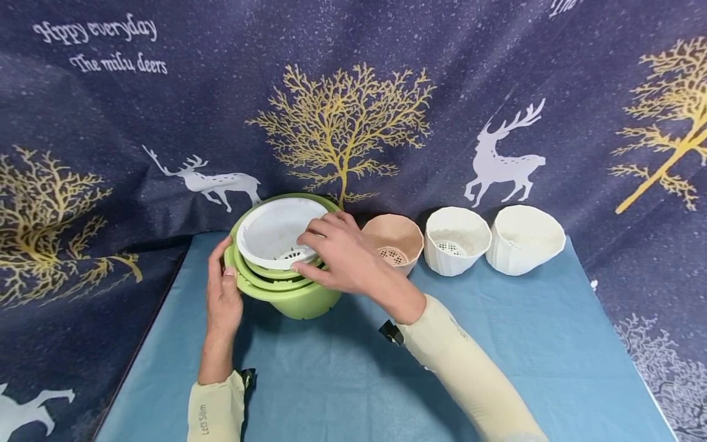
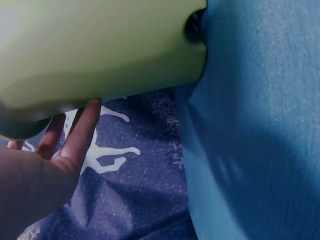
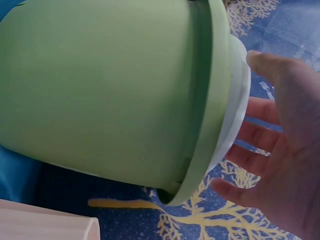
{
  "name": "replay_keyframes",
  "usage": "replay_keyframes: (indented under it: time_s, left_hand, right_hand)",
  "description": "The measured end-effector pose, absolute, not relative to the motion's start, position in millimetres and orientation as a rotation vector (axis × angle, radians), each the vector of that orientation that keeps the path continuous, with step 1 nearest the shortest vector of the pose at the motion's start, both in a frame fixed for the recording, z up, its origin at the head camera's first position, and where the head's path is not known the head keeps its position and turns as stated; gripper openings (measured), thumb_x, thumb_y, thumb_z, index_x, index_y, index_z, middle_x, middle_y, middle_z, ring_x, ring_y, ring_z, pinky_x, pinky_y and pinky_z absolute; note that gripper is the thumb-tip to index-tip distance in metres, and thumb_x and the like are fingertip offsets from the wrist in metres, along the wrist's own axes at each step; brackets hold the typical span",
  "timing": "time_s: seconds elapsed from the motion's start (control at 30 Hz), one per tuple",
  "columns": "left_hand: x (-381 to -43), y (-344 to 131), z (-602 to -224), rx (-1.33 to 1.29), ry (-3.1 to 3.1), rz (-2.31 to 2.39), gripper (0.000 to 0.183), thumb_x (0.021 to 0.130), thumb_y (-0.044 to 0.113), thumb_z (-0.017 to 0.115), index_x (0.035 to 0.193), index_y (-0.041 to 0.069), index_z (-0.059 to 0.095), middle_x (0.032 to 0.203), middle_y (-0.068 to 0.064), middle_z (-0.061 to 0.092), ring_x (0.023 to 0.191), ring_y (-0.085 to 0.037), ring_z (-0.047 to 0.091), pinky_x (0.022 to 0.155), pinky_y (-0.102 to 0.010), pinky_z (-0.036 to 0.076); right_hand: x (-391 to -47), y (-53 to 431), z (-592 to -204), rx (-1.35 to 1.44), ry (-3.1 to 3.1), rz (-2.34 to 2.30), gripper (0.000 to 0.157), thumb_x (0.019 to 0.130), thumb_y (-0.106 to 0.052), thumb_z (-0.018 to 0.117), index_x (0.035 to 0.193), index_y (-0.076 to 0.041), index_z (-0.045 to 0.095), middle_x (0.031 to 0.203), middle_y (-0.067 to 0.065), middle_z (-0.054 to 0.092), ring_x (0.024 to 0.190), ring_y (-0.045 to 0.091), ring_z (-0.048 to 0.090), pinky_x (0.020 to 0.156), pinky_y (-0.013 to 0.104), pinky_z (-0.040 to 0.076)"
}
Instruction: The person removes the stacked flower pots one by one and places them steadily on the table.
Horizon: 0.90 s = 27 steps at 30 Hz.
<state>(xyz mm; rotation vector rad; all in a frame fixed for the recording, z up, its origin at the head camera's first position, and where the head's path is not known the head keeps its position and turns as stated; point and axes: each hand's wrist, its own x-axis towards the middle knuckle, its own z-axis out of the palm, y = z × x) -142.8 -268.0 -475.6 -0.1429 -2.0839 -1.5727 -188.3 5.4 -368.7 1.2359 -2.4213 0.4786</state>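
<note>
A stack of nested flowerpots stands at the back, left of centre. A large green flowerpot (image 1: 306,304) is outermost, with more green rims inside it and a white flowerpot (image 1: 270,233) with a slotted bottom on top. My left hand (image 1: 223,294) holds the large green flowerpot at its left side, thumb at the rim and fingers along the outer wall. Over the right part of the white flowerpot's mouth is my right hand (image 1: 342,252), fingers spread and loosely bent. In the right wrist view its thumb and fingertips are right at the white rim (image 3: 240,100).
A row of faceted flowerpots stands right of the stack: a pinkish-brown one (image 1: 405,236), partly behind my right hand, then a white one (image 1: 458,239) and a cream one (image 1: 525,239). A blue cloth (image 1: 342,380) covers the table. Behind hangs a dark printed curtain (image 1: 215,110).
</note>
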Motion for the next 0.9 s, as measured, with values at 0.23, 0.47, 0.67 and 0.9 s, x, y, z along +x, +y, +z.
replay_keyframes:
  time_s: [0.23,0.47,0.67,0.9]
  left_hand:
    - [-142.4,-267.5,-474.7,-0.125,-2.095,-1.566,0.057,0.106,0.006,0.036,0.162,0.018,0.045,0.160,-0.006,0.047,0.135,-0.010,0.049,0.107,-0.017,0.038]
    - [-142.9,-267.6,-474.8,-0.128,-2.088,-1.569,0.057,0.106,0.005,0.037,0.161,0.017,0.045,0.160,-0.006,0.048,0.136,-0.010,0.048,0.108,-0.018,0.038]
    - [-143.0,-268.0,-474.9,-0.143,-2.091,-1.565,0.056,0.107,0.008,0.037,0.162,0.016,0.044,0.160,-0.007,0.047,0.137,-0.011,0.048,0.107,-0.018,0.038]
    - [-143.9,-268.4,-476.1,-0.150,-2.087,-1.552,0.057,0.106,0.007,0.037,0.162,0.015,0.044,0.160,-0.009,0.047,0.136,-0.010,0.048,0.107,-0.017,0.037]
  right_hand:
    - [-191.7,-0.5,-371.6,1.286,-2.475,0.413,0.041,0.101,-0.057,0.064,0.115,-0.020,0.076,0.111,-0.006,0.068,0.107,0.021,0.059,0.109,0.053,0.039]
    - [-193.3,-4.1,-372.7,1.291,-2.563,0.343,0.045,0.100,-0.065,0.059,0.109,-0.023,0.074,0.099,-0.010,0.066,0.097,0.018,0.058,0.111,0.058,0.037]
    - [-196.2,-7.4,-369.5,1.288,-2.652,0.332,0.044,0.099,-0.067,0.060,0.099,-0.024,0.071,0.086,-0.011,0.060,0.089,0.016,0.055,0.108,0.057,0.037]
    - [-200.7,-9.7,-362.4,1.341,-2.729,0.291,0.042,0.099,-0.066,0.062,0.095,-0.024,0.069,0.084,-0.010,0.064,0.092,0.018,0.059,0.106,0.058,0.039]
